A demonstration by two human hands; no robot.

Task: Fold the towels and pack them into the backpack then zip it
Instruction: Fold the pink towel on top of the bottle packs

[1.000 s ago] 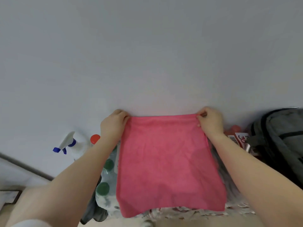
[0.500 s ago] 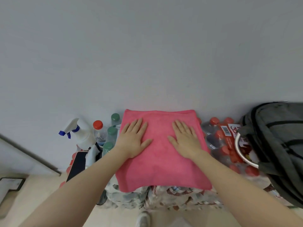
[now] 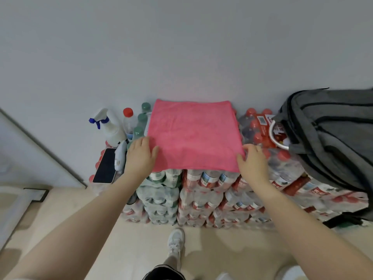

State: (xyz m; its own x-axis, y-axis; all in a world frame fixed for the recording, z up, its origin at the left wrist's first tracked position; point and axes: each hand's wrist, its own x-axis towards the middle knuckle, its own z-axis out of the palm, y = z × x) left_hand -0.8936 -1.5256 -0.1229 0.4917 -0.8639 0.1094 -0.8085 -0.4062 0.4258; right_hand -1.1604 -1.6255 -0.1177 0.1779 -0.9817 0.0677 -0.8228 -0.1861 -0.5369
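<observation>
Towel (image 3: 193, 136), pink, 1 seen: left hand (image 3: 140, 156) and right hand (image 3: 252, 163) lie loosely open at its 2 near corners, touching, grip uncertain. It lies flat on stacked bottle packs (image 3: 201, 190) by the wall. Backpack (image 3: 331, 138) stands open, right. Step: folding. Next, likely: pinch both corners, fold again.

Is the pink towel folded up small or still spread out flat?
Spread flat. The pink microfibre towel lies as one broad sheet on the stacked packs of water bottles, no crease visible; left hand and right hand at its near corners.
</observation>
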